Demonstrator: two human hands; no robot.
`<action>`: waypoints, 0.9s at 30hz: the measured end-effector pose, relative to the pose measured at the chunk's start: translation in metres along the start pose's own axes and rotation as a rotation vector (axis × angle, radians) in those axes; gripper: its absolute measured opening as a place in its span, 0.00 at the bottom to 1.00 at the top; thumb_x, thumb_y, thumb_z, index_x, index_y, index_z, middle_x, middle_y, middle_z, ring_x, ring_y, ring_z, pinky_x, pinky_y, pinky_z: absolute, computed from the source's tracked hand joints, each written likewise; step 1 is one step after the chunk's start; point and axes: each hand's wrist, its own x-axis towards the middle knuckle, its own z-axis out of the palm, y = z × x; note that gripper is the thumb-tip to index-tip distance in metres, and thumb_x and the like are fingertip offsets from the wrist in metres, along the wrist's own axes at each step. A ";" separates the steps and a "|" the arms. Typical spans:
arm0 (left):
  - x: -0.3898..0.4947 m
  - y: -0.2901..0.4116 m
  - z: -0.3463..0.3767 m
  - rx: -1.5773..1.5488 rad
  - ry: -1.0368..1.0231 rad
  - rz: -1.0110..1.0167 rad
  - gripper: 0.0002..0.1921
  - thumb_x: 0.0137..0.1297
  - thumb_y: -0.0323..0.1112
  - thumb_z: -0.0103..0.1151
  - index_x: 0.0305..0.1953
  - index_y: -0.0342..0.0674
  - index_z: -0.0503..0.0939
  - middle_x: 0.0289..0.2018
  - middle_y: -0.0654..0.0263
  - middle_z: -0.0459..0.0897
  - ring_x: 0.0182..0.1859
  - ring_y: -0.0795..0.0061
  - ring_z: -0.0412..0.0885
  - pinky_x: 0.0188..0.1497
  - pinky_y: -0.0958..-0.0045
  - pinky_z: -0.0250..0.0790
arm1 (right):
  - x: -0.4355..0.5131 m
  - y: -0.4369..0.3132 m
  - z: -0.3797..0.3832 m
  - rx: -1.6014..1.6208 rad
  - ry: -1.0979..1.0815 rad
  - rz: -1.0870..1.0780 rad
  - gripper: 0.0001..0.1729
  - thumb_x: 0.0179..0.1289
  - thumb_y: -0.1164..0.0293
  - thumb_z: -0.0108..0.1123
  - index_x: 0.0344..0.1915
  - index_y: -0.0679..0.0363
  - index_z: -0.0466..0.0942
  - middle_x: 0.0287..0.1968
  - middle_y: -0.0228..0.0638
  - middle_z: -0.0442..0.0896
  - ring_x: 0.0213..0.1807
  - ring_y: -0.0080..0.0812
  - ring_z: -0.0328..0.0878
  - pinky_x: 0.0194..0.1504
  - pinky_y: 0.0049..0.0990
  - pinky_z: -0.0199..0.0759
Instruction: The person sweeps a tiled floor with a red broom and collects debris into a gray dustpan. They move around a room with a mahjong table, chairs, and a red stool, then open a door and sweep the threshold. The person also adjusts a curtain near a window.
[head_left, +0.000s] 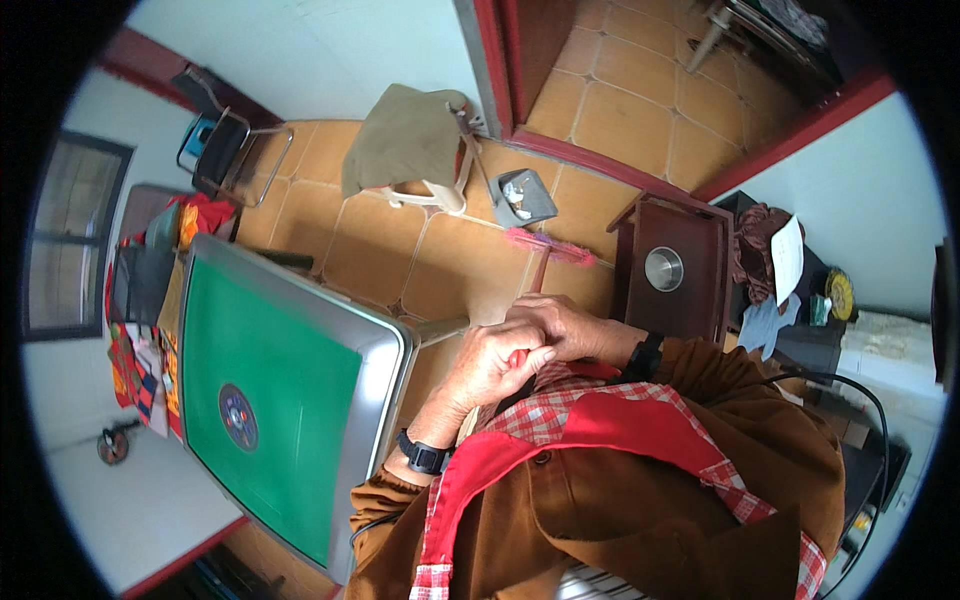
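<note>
Both my hands grip the handle of a broom (541, 271) in front of my apron. The handle's red end shows above my left hand (495, 360), whose fingers are closed round it. Just beyond, my right hand (559, 324) is wrapped round the same handle, partly hidden behind the left. The pink bristles (570, 253) rest on the tiled floor. Close past them lies a grey dustpan (529, 199) with some white litter in it, and its long handle (476, 150) leans against a cloth-covered chair (409, 139).
A mahjong table (300, 360) with a green top stands at my left. At the right is a dark red wooden stand (682, 300) with a metal cup (664, 268). A doorway with a red raised sill (592, 161) lies ahead. A black chair (221, 154) stands far left.
</note>
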 end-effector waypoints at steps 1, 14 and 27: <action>0.004 -0.002 -0.005 -0.007 -0.028 0.001 0.11 0.65 0.38 0.65 0.28 0.41 0.78 0.23 0.64 0.78 0.25 0.64 0.76 0.29 0.67 0.70 | 0.001 0.000 0.001 0.008 0.056 -0.012 0.26 0.45 0.51 0.71 0.34 0.59 0.74 0.31 0.39 0.74 0.37 0.48 0.74 0.37 0.41 0.67; 0.100 -0.053 -0.095 0.092 -0.269 0.219 0.13 0.64 0.38 0.65 0.25 0.43 0.75 0.22 0.57 0.75 0.24 0.53 0.72 0.26 0.62 0.67 | 0.081 0.017 -0.045 -0.184 0.190 0.099 0.18 0.55 0.57 0.66 0.33 0.59 0.74 0.32 0.37 0.75 0.38 0.46 0.74 0.41 0.40 0.65; 0.227 -0.072 -0.142 0.146 -0.336 0.338 0.10 0.62 0.38 0.67 0.29 0.42 0.78 0.25 0.53 0.80 0.30 0.46 0.79 0.28 0.59 0.72 | 0.134 0.059 -0.132 -0.496 0.392 0.127 0.14 0.51 0.62 0.66 0.34 0.56 0.76 0.35 0.37 0.78 0.41 0.47 0.76 0.43 0.41 0.71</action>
